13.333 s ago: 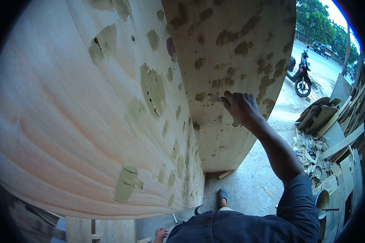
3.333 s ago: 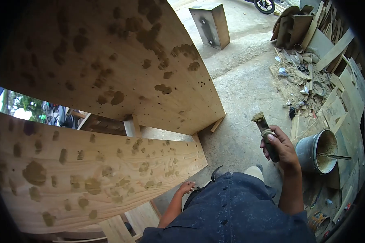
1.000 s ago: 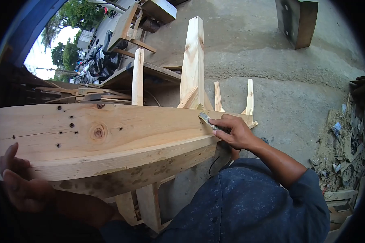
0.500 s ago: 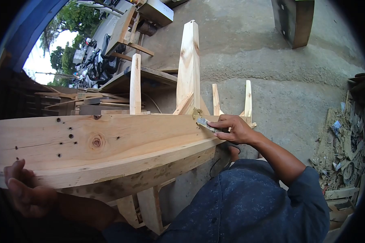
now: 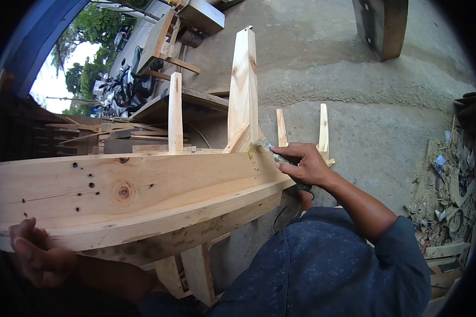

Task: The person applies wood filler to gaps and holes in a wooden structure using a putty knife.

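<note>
Pale wooden furniture on its side lies in front of me, its wide plank [image 5: 206, 177] dotted with dark holes and a round knot. My right hand [image 5: 307, 166] grips a putty knife [image 5: 272, 150] smeared with filler. Its blade meets the plank's far edge, beside a patch of yellowish putty [image 5: 254, 149] near the base of a thick wooden leg [image 5: 242, 90]. At the left end, in shadow, my left hand [image 5: 42, 256] is by the plank's near edge, fingers loosely bent and apart, nothing visible in them.
Thinner legs [image 5: 175, 113] rise beyond the plank. Scrap wood and debris [image 5: 444, 201] lie on the concrete floor [image 5: 365, 121] at right. A dark box-like piece [image 5: 381, 26] stands at the back, a wooden table [image 5: 156, 42] and parked motorbikes [image 5: 124, 84] at back left.
The putty knife has moved slightly away from me, from the plank's face to its far edge, and its blade is tilted more steeply. My left hand has stayed nearly in place.
</note>
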Demonstrator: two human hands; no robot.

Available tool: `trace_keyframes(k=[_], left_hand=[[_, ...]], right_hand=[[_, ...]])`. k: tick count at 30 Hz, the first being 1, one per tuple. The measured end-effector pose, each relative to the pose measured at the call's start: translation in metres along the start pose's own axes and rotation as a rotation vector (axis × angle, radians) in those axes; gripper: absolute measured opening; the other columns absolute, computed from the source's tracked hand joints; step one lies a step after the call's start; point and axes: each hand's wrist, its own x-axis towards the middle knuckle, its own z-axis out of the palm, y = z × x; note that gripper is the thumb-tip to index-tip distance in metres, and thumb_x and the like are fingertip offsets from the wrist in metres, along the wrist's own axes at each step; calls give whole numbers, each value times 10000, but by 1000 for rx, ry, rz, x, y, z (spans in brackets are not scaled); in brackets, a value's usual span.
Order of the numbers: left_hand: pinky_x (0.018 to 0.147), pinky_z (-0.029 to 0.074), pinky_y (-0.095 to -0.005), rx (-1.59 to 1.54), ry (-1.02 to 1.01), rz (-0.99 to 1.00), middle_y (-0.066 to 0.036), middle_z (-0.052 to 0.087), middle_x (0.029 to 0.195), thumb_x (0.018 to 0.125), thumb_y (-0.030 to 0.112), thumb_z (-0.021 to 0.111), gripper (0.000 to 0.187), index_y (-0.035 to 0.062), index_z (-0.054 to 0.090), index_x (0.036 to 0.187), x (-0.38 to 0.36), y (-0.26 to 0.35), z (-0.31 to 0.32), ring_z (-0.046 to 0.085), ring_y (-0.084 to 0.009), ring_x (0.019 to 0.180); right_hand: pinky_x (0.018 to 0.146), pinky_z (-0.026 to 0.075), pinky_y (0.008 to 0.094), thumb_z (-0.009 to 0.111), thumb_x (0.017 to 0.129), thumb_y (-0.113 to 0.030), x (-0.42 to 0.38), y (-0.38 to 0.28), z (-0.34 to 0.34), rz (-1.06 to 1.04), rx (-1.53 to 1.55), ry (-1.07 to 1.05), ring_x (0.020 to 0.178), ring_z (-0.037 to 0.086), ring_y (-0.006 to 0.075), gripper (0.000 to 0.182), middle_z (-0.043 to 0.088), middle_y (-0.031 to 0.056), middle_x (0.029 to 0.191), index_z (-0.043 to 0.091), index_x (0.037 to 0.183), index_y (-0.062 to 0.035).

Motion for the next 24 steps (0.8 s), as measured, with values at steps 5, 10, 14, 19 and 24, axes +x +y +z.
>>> trace_keyframes(k=[5, 10, 14, 19, 24], left_hand=[[515, 317, -251, 42, -4, -18, -77, 572, 690, 1075, 315, 381, 518, -26, 651, 793, 0, -3, -2, 480, -142, 572], [521, 326, -249, 49, 12, -67, -74, 575, 698, 1071, 319, 399, 508, -19, 652, 790, -2, 2, -2, 485, -138, 590], [665, 453, -253, -45, -22, -200, -47, 705, 864, 984, 387, 596, 424, 0, 742, 889, -4, -19, -19, 588, -138, 788], [651, 445, -242, -38, -33, -179, -51, 703, 852, 984, 358, 615, 398, -11, 737, 896, -4, -18, -16, 583, -130, 782], [631, 433, -242, -110, 0, -163, -48, 697, 840, 981, 342, 634, 380, -16, 732, 898, -4, -22, -15, 568, -117, 760]], right_hand=[[667, 487, 325, 751, 812, -202, -9, -2, 34, -74, 28, -113, 682, 623, 240, 427, 645, 171, 775, 708, 1204, -37], [688, 505, 306, 754, 822, -225, -3, -13, 2, 23, 19, -208, 706, 631, 195, 437, 681, 152, 810, 707, 1219, -50], [688, 497, 284, 734, 862, -206, 16, -13, 20, 88, 191, 67, 714, 616, 149, 415, 672, 135, 795, 691, 1242, -46], [681, 487, 285, 748, 848, -177, -15, -14, 21, -15, 34, -174, 703, 612, 153, 419, 679, 127, 805, 695, 1244, -53], [713, 513, 299, 740, 831, -198, 4, -1, 7, 82, 159, 39, 719, 645, 166, 424, 704, 185, 840, 700, 1223, -42]])
